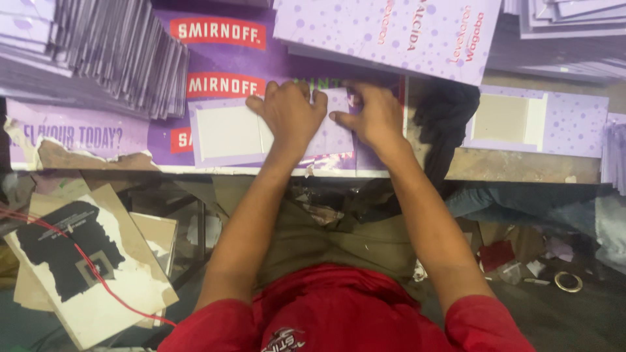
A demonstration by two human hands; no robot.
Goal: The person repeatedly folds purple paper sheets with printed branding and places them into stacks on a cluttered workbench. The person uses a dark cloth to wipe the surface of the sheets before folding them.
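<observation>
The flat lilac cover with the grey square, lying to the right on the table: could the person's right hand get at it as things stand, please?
Probably yes: the right hand rests on the lilac sheet, and only a black cloth lies between it and the lilac cover, whose top is bare.

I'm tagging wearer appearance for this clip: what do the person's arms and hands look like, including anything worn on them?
Both arms are bare from the short red sleeves down. The left hand and right hand wear no gloves, and no rings, watch or bracelets show. The red shirt has a partly visible white and dark printed mark at the chest. No cables or straps on the arms.
</observation>
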